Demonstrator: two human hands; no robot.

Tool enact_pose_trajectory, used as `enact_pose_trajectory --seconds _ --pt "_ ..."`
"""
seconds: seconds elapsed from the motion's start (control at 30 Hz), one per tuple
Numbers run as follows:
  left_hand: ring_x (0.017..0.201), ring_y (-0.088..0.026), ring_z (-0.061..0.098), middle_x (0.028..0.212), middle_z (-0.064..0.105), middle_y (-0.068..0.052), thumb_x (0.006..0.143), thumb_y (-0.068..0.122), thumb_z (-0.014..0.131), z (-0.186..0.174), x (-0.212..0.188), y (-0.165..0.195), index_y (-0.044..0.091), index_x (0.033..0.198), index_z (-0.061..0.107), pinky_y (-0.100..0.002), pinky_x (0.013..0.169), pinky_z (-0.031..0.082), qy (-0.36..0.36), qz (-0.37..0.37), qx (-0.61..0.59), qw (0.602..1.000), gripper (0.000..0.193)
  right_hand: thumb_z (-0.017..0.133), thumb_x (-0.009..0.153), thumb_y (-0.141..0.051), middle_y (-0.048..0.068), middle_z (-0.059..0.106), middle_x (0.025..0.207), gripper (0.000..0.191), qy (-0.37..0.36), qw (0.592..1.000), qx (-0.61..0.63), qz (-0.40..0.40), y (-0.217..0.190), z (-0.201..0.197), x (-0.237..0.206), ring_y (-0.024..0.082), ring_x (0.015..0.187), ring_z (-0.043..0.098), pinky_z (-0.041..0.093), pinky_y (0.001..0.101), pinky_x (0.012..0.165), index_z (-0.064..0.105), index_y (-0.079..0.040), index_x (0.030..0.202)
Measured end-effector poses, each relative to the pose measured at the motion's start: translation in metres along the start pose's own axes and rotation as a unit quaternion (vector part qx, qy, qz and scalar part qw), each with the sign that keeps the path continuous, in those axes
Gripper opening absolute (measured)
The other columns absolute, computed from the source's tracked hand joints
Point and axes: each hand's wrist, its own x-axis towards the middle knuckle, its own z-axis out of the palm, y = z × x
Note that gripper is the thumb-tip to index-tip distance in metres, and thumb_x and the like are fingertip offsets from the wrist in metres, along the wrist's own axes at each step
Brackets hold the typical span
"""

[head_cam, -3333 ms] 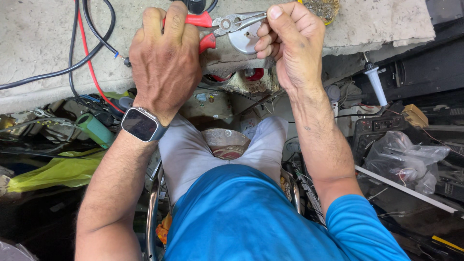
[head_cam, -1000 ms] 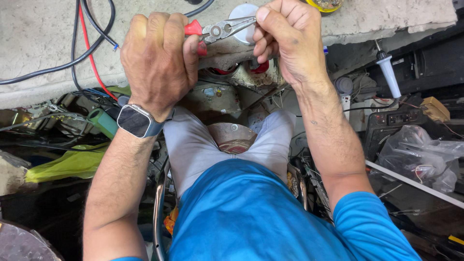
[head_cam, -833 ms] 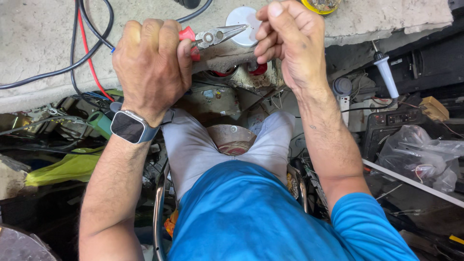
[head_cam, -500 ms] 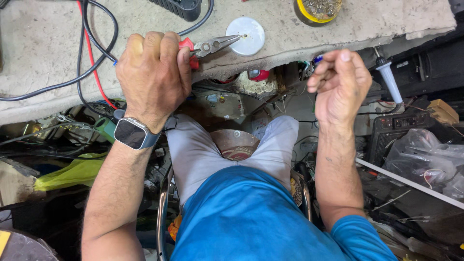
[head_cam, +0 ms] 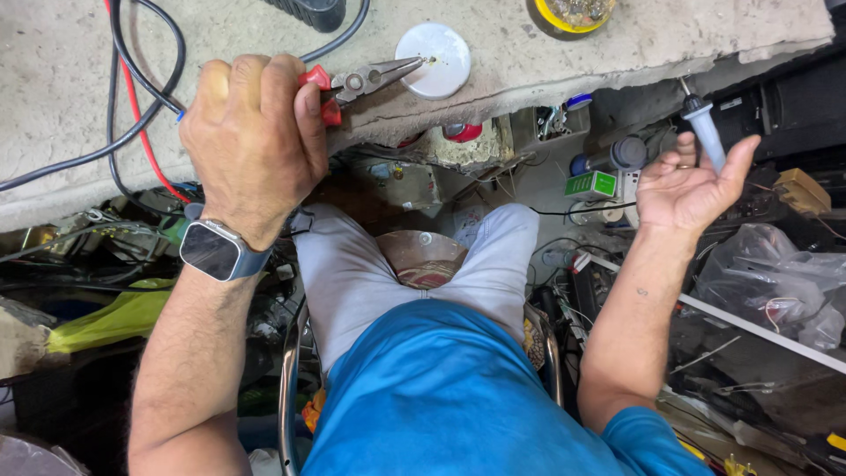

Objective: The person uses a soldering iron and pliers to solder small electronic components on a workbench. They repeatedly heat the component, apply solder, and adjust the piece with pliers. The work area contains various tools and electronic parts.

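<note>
the pliers [head_cam: 357, 84], red-handled, are lying in our left hand [head_cam: 251, 141], which is wrapped tight around the grips; their tips are pinching something too small to tell at the edge of the white disc [head_cam: 434, 59] on the far part of the bench [head_cam: 617, 44]. our right hand [head_cam: 692, 181] is curling half-spread around the soldering iron [head_cam: 703, 128] off to the right. we judge we are fetching the iron, and bringing its tip to the plier tips needs steadiness.

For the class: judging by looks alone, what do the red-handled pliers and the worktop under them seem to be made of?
Red-handled pliers in the left hand: bare grey metal jaws with a dull sheen; the grips look like glossy red plastic or rubber sleeves. Worktop: probably concrete or stone, pale, rough, matt and speckled, with a chipped, crumbling front edge.
</note>
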Motion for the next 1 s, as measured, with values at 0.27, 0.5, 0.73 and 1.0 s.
enact_pose_trajectory --seconds 0.27,0.5,0.73,1.0 --pt "0.090 -0.032 0.057 0.100 0.060 -0.012 0.107 0.015 0.066 -0.002 0.004 0.001 0.005 0.114 0.064 -0.044 0.067 0.048 0.002 0.001 0.003 1.000 0.012 0.074 0.110 -0.038 0.007 0.070 0.094 0.036 -0.018 0.997 -0.071 -0.038 -0.002 -0.004 0.017 0.017 0.074 0.063 0.050 0.0253 0.062 0.067 -0.006 0.126" --pt "0.091 -0.031 0.057 0.101 0.061 -0.011 0.105 0.015 0.065 -0.001 0.006 0.001 0.005 0.111 0.064 -0.043 0.068 0.048 -0.001 0.004 0.008 1.000 0.012 0.076 0.091 -0.052 -0.004 0.041 0.055 0.047 0.131 0.940 -0.067 -0.308 -0.034 -0.054 -0.009 0.012 0.043 0.045 0.032 0.0260 0.039 0.049 -0.017 0.074" --pt "0.093 -0.031 0.057 0.098 0.061 -0.011 0.107 0.017 0.066 0.000 0.006 0.004 0.005 0.109 0.065 -0.043 0.071 0.048 -0.003 0.011 0.022 1.000 0.012 0.086 0.097 -0.023 0.007 0.060 0.079 0.034 -0.067 0.938 -0.065 -0.334 -0.044 -0.013 -0.032 0.014 0.060 0.057 0.047 0.0267 0.050 0.059 -0.008 0.110" --pt "0.091 -0.031 0.059 0.100 0.062 -0.012 0.110 0.013 0.059 -0.001 0.001 0.002 0.004 0.113 0.064 -0.042 0.075 0.048 0.008 0.024 -0.001 1.000 0.011 0.080 0.102 -0.018 0.015 0.071 0.098 0.034 -0.243 0.887 -0.182 -0.347 0.014 0.103 -0.028 0.022 0.079 0.073 0.065 0.0350 0.074 0.058 -0.001 0.121"
